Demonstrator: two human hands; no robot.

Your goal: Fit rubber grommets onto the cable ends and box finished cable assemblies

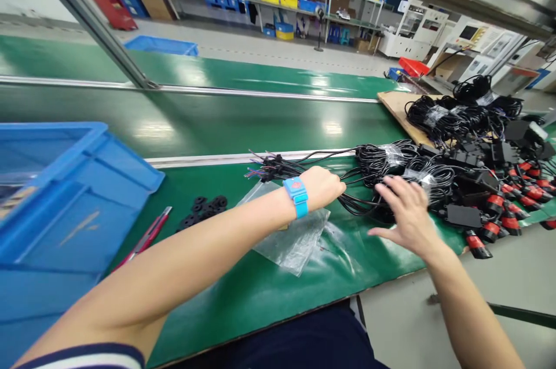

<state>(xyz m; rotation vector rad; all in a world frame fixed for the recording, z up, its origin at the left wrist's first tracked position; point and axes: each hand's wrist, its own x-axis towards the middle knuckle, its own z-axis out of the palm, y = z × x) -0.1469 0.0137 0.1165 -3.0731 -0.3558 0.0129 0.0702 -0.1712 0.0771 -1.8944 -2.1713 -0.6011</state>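
My left hand (322, 186), with a blue strap on its wrist, is closed around black cables close to the coils. To its left, the cables' stripped, coloured wire ends (271, 167) lie on the green bench. My right hand (406, 215) is held with its fingers spread, over the near side of the coiled black cables (386, 163), which are bound with clear wrap. Whether its fingertips touch the coils I cannot tell. Beneath my left forearm lies a clear plastic bag (295, 244). Small black round parts (204, 209) sit farther left.
A blue crate (65, 201) stands at the left, beside red-handled tweezers or pliers (150, 233). Black boxes with red-and-black connectors (495, 204) crowd the right end. More cable bundles (456, 111) lie on a board behind. A metal post (95, 27) rises at the back left.
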